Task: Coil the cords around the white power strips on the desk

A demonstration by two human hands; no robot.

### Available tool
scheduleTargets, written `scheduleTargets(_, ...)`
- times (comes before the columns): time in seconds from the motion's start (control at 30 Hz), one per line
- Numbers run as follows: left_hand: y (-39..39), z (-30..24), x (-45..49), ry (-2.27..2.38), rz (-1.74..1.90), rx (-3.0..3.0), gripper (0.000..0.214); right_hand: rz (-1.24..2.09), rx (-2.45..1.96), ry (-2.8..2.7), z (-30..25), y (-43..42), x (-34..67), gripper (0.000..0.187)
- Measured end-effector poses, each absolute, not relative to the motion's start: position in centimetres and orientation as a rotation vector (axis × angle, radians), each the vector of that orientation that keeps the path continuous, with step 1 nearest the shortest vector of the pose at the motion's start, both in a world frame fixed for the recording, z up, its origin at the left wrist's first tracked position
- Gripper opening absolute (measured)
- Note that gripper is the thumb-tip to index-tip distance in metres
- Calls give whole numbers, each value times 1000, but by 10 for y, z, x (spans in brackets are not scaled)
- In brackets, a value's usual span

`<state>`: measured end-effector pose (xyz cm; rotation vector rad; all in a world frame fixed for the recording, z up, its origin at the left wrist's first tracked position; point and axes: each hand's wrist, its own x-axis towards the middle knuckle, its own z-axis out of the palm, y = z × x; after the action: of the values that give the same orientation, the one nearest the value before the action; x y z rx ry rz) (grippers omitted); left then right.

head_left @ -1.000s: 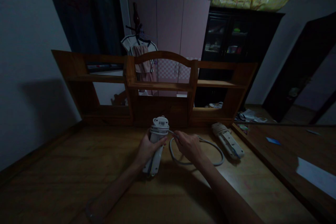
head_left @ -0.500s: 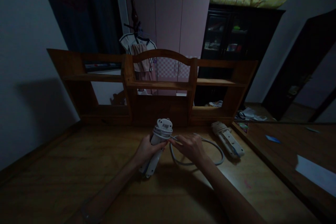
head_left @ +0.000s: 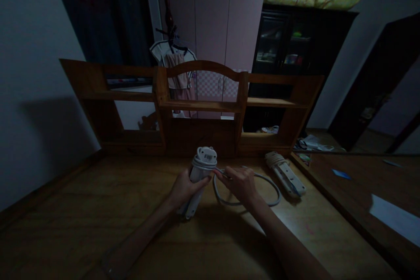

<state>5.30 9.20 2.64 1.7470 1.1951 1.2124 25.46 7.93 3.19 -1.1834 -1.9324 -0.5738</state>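
A white power strip [head_left: 198, 174] is tilted up over the wooden tabletop, and my left hand [head_left: 185, 187] is wrapped round its middle. Several turns of grey cord go round the strip near its upper end, where a small label shows. My right hand [head_left: 241, 183] is closed on the power cord [head_left: 226, 201] just right of the strip. From there the loose cord lies in a wide loop on the table behind and beside my right hand. The cord's plug cannot be made out.
To the right lies a second power strip [head_left: 286, 174] with its cord wound round one end. A wooden shelf unit [head_left: 200, 106] stands along the table's back edge. Beyond a raised edge at the right, a brown surface holds a white sheet [head_left: 395, 218] and a blue card [head_left: 341, 173].
The power strip and both hands stay almost where they were. My right hand has shifted very slightly, drawing the cord close against the strip's upper end.
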Motion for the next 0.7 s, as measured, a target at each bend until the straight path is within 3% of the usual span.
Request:
scheduleTargets(0.2,106,30,38,1339,1526,1525,53,-203,-1220,-2048,27,84,248,20)
scheduleTargets(0.33,124,26,20,1362,1681,1502,53,-85,-1201,-2080,24,85,248,18)
scheduleTargets(0.47,137,24,2,1627,1760,1680,57,-261,-1219,-2081,25,84,247,20)
scheduleTargets(0.7,130,16,7,2041,1300,2290,64,-657,-973,-2270,36,64,237,17)
